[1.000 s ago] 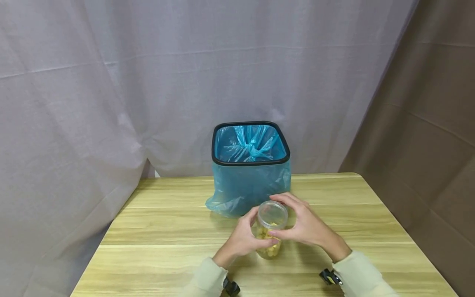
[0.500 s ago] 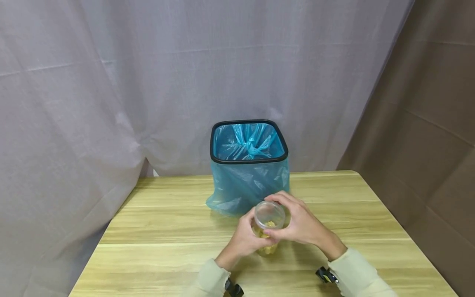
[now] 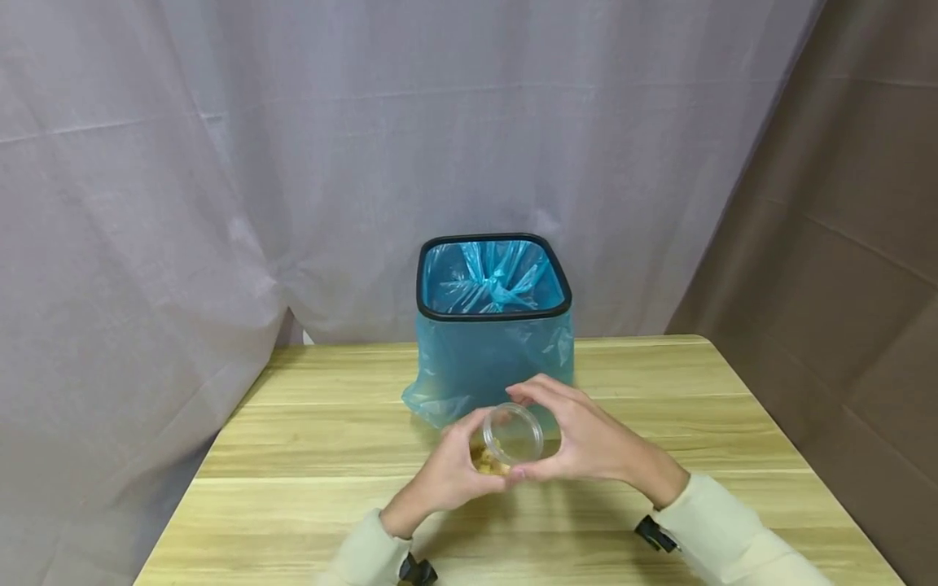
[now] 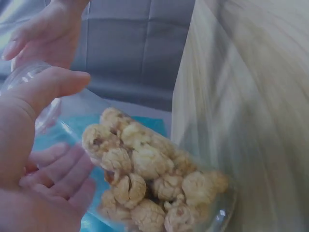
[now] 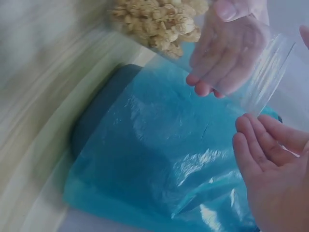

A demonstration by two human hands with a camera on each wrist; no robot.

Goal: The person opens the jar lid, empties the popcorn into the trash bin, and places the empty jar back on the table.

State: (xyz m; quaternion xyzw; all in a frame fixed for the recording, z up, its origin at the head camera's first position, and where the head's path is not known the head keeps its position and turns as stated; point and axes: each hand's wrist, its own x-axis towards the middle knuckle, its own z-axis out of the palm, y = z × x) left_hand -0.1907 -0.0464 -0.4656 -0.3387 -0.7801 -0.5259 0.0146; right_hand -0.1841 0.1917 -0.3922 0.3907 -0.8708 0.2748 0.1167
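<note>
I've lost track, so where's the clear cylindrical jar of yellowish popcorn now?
In the head view, the jar is low, just right of centre, in the left hand beside the right hand, in front of the black-rimmed, blue-bagged bin.

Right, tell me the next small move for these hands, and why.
I'd probably close the bare right hand firmly on the rim of the clear cylindrical plastic jar, while the bare left hand steadies it. The right hand curves around the rim, though whether it grips is unclear; the left hand holds the jar's body, which contains rounded yellowish popcorn.
</note>
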